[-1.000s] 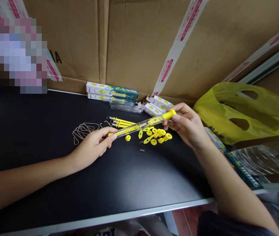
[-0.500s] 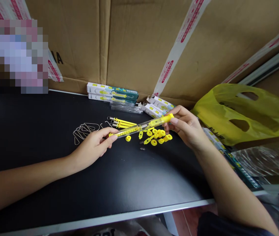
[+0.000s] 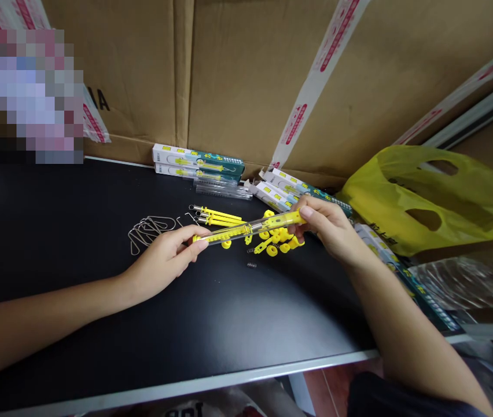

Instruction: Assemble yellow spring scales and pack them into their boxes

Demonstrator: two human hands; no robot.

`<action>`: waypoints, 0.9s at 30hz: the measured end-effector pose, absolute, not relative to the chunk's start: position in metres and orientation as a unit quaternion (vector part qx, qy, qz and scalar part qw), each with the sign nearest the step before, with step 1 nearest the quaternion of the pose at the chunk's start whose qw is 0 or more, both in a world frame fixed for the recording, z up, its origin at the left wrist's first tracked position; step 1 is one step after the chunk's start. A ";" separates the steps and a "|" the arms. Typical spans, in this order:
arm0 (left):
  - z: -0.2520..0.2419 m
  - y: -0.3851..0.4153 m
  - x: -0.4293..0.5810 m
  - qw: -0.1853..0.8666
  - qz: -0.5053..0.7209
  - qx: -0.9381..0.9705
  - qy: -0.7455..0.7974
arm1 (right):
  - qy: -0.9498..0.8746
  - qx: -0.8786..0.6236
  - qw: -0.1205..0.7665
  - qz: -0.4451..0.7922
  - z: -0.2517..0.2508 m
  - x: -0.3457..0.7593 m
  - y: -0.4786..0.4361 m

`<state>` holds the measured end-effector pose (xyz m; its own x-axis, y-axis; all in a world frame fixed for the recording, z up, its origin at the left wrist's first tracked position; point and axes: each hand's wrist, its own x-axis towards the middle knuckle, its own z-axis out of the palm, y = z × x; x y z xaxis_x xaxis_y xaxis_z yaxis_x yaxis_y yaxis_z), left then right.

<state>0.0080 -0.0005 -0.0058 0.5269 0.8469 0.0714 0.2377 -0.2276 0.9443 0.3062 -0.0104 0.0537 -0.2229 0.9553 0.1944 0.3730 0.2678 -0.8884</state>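
Between my two hands a clear-tubed yellow spring scale (image 3: pixel 249 228) is held slightly tilted, its right end higher. My left hand (image 3: pixel 172 250) pinches the yellow cap at its left end. The fingers of my right hand (image 3: pixel 322 223) are closed round its right end. Behind the tube lie yellow rods with metal ends (image 3: pixel 216 216). Below it are yellow round caps (image 3: pixel 284 248), a flat yellow strip (image 3: pixel 265 245) and a small coil spring (image 3: pixel 251 265). Bent wire hooks (image 3: pixel 150 230) lie left of the rods. The tube partly covers some pieces.
Printed boxes (image 3: pixel 198 163) and clear tubes (image 3: pixel 223 189) lie at the back of the black table (image 3: pixel 212 330). More boxes (image 3: pixel 279 194) lie behind my right hand. A yellow plastic bag (image 3: pixel 429 202) stands at right. A large cardboard carton (image 3: pixel 246 75) walls off the back.
My right hand has shifted slightly, lowering the right end of the spring scale, which is now tilted less. My left hand keeps its grip almost unmoved.
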 end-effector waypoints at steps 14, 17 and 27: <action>-0.002 -0.002 0.008 0.490 0.300 0.727 0.376 | -0.699 -0.500 0.383 0.337 0.046 0.304 -0.009; -0.003 -0.002 0.009 0.488 0.301 0.727 0.377 | -0.700 -0.498 0.387 0.336 0.047 0.303 -0.010; -0.006 -0.001 0.007 0.508 0.305 0.713 0.375 | -0.708 -0.469 0.393 0.352 0.055 0.302 -0.015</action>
